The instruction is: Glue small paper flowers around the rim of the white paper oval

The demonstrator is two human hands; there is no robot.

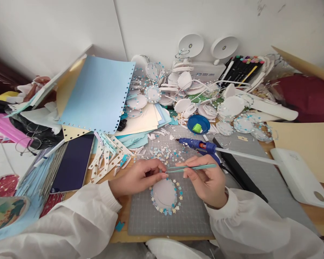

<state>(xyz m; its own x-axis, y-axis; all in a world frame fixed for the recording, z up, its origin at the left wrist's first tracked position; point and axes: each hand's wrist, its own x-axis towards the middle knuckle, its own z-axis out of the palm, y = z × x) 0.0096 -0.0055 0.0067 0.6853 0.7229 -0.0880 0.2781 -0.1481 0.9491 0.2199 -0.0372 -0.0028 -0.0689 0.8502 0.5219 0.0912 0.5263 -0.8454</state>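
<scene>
A white disc, ringed with small blue, yellow and white paper flowers, lies on the grey cutting mat. My right hand holds pale green tweezers, their tips pointing left at my left fingertips. Just above the disc's upper edge, my left hand has its thumb and forefinger pinched together; whatever is between them is too small to name. Loose paper flowers are scattered beyond both hands.
A blue glue gun lies behind my right hand, near a blue dish. Finished white discs are heaped at the back. A dark phone and punched paper strips lie left; a white device is right.
</scene>
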